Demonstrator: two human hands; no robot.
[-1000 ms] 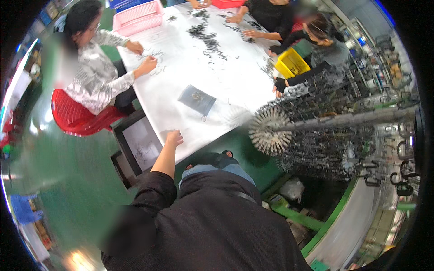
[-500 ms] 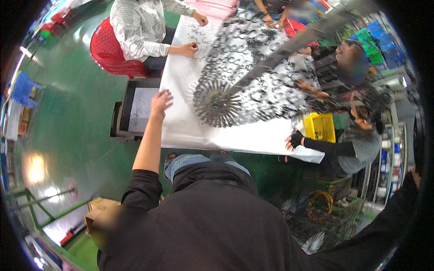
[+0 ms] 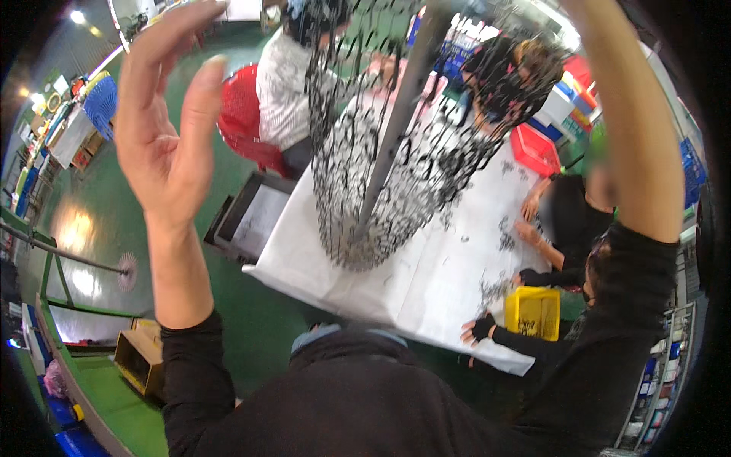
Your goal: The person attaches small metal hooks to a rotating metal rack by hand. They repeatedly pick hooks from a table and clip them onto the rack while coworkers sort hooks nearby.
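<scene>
- Your left hand (image 3: 148,129) is raised, loosely open, holding nothing.
- Your right hand is out of view; its grip can't be told.
- The hook-hung pole (image 3: 397,122) slants between your arms, over the table (image 3: 343,293).

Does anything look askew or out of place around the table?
The white sheet looks askew: its corner below the yellow basket juts out like a loose flap. Black pieces beside the basket lie scattered, not stacked.

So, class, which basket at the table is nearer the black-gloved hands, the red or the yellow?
The yellow basket, close beside the gloved hands; the red basket is well away, farther up the picture.
</scene>
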